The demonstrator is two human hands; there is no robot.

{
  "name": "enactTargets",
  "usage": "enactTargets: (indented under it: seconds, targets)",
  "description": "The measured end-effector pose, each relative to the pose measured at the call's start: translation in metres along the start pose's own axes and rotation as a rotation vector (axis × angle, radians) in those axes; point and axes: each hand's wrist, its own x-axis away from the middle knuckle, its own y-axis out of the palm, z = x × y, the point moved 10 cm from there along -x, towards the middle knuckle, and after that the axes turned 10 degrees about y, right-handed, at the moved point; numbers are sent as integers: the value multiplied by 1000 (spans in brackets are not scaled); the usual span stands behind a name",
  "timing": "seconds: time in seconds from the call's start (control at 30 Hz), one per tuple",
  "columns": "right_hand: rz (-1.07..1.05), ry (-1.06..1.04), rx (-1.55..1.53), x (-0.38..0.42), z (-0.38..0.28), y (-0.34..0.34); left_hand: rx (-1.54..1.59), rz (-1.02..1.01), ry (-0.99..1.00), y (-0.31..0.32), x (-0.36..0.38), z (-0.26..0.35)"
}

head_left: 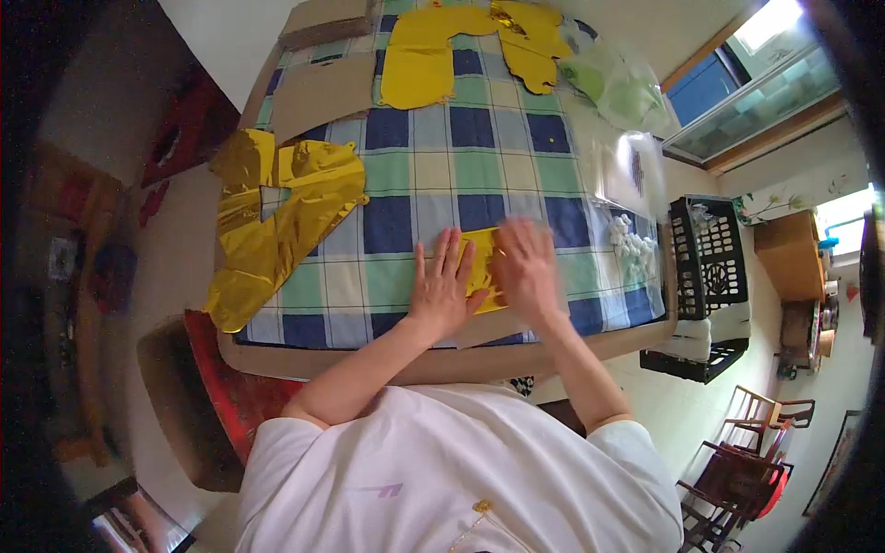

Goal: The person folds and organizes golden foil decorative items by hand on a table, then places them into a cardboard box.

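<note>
Between my hands, a small yellow foil piece (pixel 479 267) lies flat near the front edge of the checked cloth (pixel 387 221). My left hand (pixel 441 288) rests palm down with its fingers spread, its thumb over the foil's left side. Over the foil's right side is my right hand (pixel 529 275), blurred by motion, its fingers stretched out. A piece of brown cardboard (pixel 489 328) shows below the foil, partly under my right hand. Neither hand grips anything.
Large gold foil shapes lie at the left (pixel 286 221) and the back (pixel 419 69). Cardboard (pixel 323 92) sits at the back left. Clear plastic bags (pixel 622 88) and small white pieces (pixel 631 244) are at the right. Black crates (pixel 708 263) stand beyond the right edge.
</note>
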Motion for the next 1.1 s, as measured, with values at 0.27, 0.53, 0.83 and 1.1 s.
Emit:
enactTargets:
  seconds: [0.27,0.53,0.83,1.1]
  targets:
    - [-58,25,-114,-3,-22,3,23,0,7,3,1,-2]
    - [159,298,-41,-2,77,-31,49,82,34,-3,2,1]
    - [-236,722,-483,21,101,-15,28,114,41,-7,4,1]
    - [-106,622,-298,16,106,-15,38,140,46,-10,6,1]
